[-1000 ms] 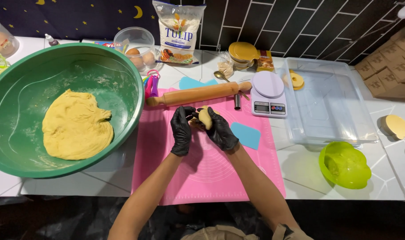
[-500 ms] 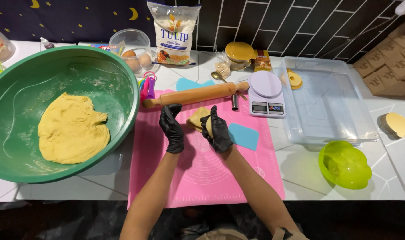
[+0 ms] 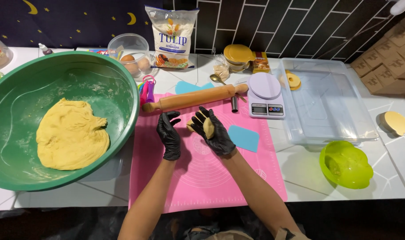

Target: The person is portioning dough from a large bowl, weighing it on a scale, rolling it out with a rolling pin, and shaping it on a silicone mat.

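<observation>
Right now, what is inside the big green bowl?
The green bowl holds one large yellow dough mass and flour smears; whatever lies beneath the dough is covered.

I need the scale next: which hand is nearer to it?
Right. The right hand, cupping a dough piece, is just left of and below the kitchen scale. The left hand is farther left, on the right hand's other side.

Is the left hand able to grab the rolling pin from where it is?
Probably yes. The left hand is empty and open over the pink mat, and the rolling pin lies just beyond its fingertips with nothing between them. The right hand holds a dough piece.
</observation>
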